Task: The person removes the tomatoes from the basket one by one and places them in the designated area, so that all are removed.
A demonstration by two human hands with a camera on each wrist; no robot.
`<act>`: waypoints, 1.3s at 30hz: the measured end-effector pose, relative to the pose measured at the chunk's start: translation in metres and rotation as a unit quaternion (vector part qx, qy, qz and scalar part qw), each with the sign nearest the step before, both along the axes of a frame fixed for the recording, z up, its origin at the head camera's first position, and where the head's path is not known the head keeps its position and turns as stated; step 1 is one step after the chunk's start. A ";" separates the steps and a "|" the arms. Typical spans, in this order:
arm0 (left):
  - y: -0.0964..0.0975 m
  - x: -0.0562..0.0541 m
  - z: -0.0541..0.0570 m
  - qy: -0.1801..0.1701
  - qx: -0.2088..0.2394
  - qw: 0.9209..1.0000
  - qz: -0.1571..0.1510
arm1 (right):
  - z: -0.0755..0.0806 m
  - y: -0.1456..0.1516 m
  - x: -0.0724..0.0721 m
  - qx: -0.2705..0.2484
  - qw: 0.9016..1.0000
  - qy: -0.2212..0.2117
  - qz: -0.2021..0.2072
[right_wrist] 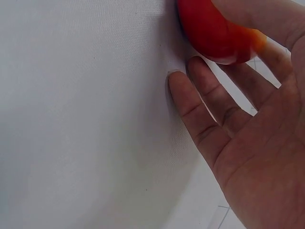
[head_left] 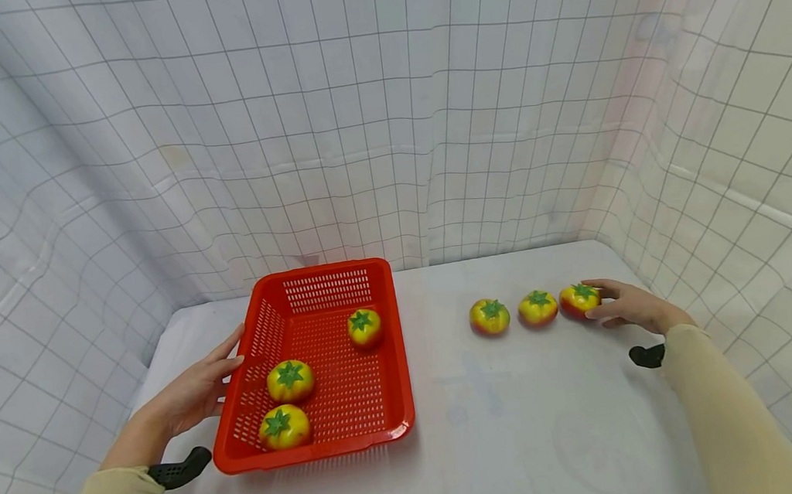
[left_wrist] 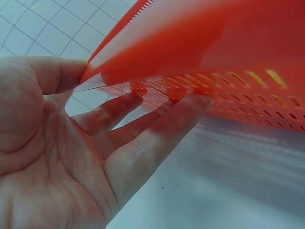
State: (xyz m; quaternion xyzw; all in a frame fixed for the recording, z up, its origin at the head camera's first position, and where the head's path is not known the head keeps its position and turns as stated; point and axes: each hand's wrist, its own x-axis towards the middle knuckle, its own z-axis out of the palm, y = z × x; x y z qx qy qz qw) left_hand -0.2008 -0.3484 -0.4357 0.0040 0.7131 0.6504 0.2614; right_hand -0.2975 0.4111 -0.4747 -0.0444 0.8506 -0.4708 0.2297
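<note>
A red plastic basket (head_left: 343, 375) with slotted walls stands on the left of the table. My left hand (head_left: 194, 391) holds its left side, the thumb at the rim and the fingers against the slotted wall (left_wrist: 228, 98) in the left wrist view. Inside lie three red-and-yellow tomatoes with green star-shaped tops: one at the back right (head_left: 364, 328), two at the left. At the right, my right hand (head_left: 634, 307) grips the rightmost tomato (head_left: 577, 301) between thumb and fingers; it appears to rest on the table. In the right wrist view, its red underside (right_wrist: 214, 36) shows, partly hidden by the thumb.
Two more tomatoes, one in the middle (head_left: 537, 308) and one at the left (head_left: 489, 317), form a row with the gripped one. The white-covered table (head_left: 494, 433) is enclosed by white grid-patterned curtains (head_left: 372, 125) at the back and both sides.
</note>
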 end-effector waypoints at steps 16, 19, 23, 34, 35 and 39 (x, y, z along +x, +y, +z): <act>0.000 0.000 0.000 0.001 -0.002 1.000 0.000 | 0.011 0.011 0.009 0.006 1.000 -0.004 0.013; 0.000 -0.001 0.000 0.000 -0.002 1.000 0.000 | 0.013 0.014 0.010 -0.006 1.000 -0.005 0.007; 0.000 -0.001 0.001 0.001 -0.003 1.000 -0.001 | 0.016 0.020 0.013 -0.005 1.000 0.005 0.001; 0.001 -0.001 0.002 0.000 -0.007 1.000 0.000 | 0.028 0.024 0.017 0.008 0.999 0.045 -0.021; 0.000 -0.001 0.002 0.000 -0.007 1.000 0.000 | 0.028 0.023 0.017 0.008 0.999 0.049 -0.023; 0.000 -0.002 0.002 -0.001 -0.004 1.000 -0.002 | 0.031 0.023 0.017 0.008 0.998 0.061 -0.029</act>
